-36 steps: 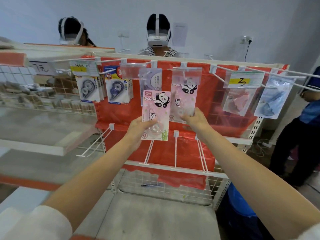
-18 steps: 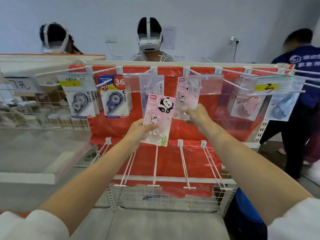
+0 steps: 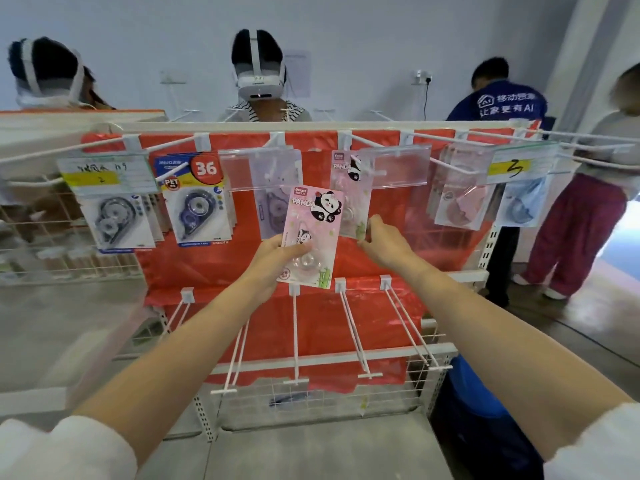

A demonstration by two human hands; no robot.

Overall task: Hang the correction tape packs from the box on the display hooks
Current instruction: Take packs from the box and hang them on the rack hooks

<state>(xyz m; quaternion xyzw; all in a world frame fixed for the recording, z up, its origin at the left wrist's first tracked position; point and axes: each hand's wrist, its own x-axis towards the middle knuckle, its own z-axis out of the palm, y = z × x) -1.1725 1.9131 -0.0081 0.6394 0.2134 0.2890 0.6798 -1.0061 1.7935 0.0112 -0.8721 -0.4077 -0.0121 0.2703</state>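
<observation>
Pink panda pack (image 3: 311,233) is gripped at its lower edge by the left hand (image 3: 277,252), held up just near the hung panda pack (image 3: 351,199). That hung pack's bottom corner is pinched by the right hand (image 3: 381,242). Step judged: mid-hanging. Next, the card's top hole must be threaded onto the hook (image 3: 363,142). Obstruction: the clear label holder (image 3: 391,168) at the hook's tip. Blue packs (image 3: 195,202) hang left.

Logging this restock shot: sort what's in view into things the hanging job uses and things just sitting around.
In the job:
- pink panda pack, gripped by the left hand
- hung panda pack, pinched at its lower edge by the right hand
- top-row display hooks

Just there:
- black-and-blue tape packs
- yellow price tags
- bare lower hooks
</observation>
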